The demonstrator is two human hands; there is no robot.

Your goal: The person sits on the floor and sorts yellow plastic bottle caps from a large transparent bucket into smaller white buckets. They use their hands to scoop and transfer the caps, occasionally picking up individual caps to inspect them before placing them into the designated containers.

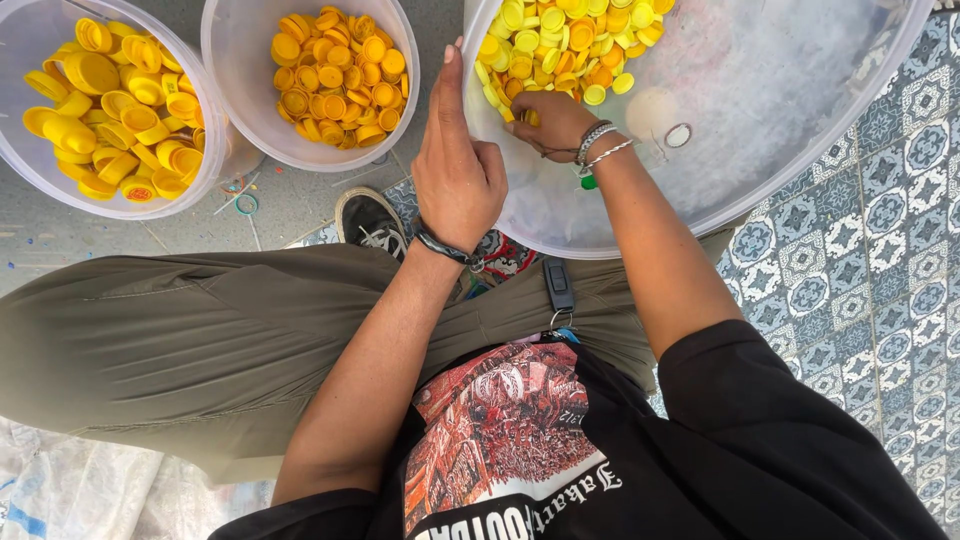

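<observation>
In the large translucent basin (760,150) on the patterned tile floor (880,280): right hand (553,120), fingers curled among the yellow bottle caps (560,40), grip unclear. Left hand (457,170) beside the rim, index finger extended, other fingers folded, holding nothing visible. Two smaller cap-filled tubs (320,80) to the left.

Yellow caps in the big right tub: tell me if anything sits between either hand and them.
Nothing visible blocks them. The right hand is already inside the large clear tub, fingers down on the yellow caps. The left hand hovers just outside the tub's near rim, with only that rim between it and the caps.
</observation>
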